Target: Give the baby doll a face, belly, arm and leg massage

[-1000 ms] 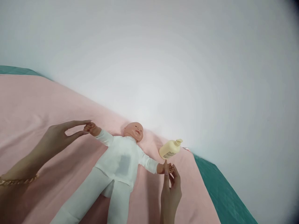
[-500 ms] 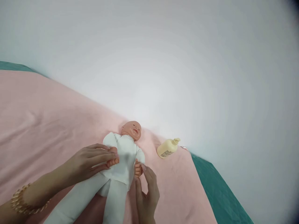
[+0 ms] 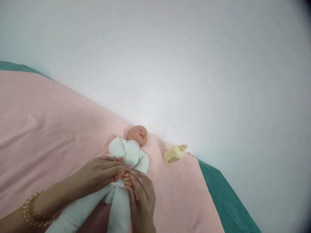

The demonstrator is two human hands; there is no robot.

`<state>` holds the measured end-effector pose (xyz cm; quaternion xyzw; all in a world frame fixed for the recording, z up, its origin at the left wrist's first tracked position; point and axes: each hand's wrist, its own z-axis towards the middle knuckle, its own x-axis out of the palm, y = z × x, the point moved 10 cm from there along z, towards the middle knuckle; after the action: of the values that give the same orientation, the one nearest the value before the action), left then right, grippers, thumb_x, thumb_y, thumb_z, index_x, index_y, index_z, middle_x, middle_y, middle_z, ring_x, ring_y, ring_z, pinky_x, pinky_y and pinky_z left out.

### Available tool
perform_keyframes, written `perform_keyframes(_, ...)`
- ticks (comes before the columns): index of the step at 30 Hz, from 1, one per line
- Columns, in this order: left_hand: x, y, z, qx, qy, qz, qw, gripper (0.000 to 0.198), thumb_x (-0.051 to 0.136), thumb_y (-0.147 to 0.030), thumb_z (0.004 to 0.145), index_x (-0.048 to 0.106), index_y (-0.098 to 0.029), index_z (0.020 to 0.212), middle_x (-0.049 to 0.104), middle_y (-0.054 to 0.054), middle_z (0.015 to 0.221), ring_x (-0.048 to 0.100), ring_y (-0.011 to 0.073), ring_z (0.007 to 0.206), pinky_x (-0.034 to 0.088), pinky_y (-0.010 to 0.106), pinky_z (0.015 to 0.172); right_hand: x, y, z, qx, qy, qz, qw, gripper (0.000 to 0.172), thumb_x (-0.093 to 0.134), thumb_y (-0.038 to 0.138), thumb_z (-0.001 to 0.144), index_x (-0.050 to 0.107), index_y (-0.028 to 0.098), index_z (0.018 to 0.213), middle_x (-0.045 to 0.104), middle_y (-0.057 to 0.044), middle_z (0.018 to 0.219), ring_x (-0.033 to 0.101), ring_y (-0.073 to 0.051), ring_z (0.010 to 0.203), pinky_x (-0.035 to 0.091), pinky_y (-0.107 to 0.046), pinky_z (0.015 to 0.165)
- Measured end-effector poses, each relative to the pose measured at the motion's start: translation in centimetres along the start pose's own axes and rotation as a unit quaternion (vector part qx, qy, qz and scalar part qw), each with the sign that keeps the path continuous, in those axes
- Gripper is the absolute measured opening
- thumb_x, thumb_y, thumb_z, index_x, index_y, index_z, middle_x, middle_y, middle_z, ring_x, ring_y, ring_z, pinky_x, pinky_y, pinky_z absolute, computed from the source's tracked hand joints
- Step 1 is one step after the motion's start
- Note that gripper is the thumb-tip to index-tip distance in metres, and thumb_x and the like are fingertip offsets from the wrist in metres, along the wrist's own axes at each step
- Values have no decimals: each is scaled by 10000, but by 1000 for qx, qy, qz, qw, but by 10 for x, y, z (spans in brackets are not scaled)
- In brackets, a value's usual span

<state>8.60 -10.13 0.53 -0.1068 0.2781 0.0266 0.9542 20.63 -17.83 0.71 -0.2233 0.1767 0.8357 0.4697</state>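
Note:
A baby doll [image 3: 132, 150] with a bare plastic head and a white cloth body lies on its back on a pink sheet [image 3: 73, 126]. My left hand [image 3: 100, 173], a beaded bracelet [image 3: 31, 210] on its wrist, is closed round the doll's hand on the left side. On the right side, my right hand [image 3: 143, 194] grips the doll's other hand [image 3: 127, 179] between thumb and fingers. Both doll hands are close together over its lower belly, partly hidden by my fingers.
A pale yellow pump bottle [image 3: 173, 155] stands on the sheet to the right of the doll, close to the white wall [image 3: 184, 71]. Teal fabric [image 3: 223, 194] shows past the sheet's right edge and at the far left.
My right hand has moved left, bringing the doll's arm in across its belly. My left hand has shifted slightly right and down with the other doll hand. The bottle has stayed put.

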Motion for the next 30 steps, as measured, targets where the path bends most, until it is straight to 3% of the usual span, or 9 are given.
perform_keyframes(7,-6,-10,9,17,11,25,999,285,464,-154,1030,530,-197,1304,746,-13,1088,710,147,952,553,248,905,4,5,5,-1,-3,15,1000,227,576,92,940,695,197,1103,746,-63,1061,708,-181,1022,618,-347,901)
perform_keyframes(21,3,-6,5,-7,34,-3,999,371,425,-91,995,513,-235,1326,744,-6,1078,712,190,880,585,306,801,9,0,3,17,21,40,999,217,572,98,944,695,207,1085,729,-56,1081,683,-178,1065,616,-340,916)
perform_keyframes(24,3,-4,2,-16,11,-5,1000,363,447,-146,1001,528,-247,1340,749,-2,1065,717,198,851,602,310,770,11,-1,2,28,35,40,998,214,556,124,963,689,214,1104,726,-56,1099,679,-176,1075,606,-335,930)
perform_keyframes(28,-3,-2,-1,-10,-14,2,1000,320,450,-130,995,590,-231,1264,755,-2,1033,719,180,830,605,302,814,1,-11,-7,38,-2,27,999,302,545,145,971,620,214,1256,713,-76,1150,671,-173,1101,594,-325,935)
perform_keyframes(30,-14,4,-2,-17,-20,5,1000,249,495,-154,1004,606,-218,1217,756,8,1048,727,172,870,595,279,846,-11,-28,-15,82,-37,4,996,324,547,200,978,587,204,1300,720,-85,1141,689,-168,1066,596,-291,896)
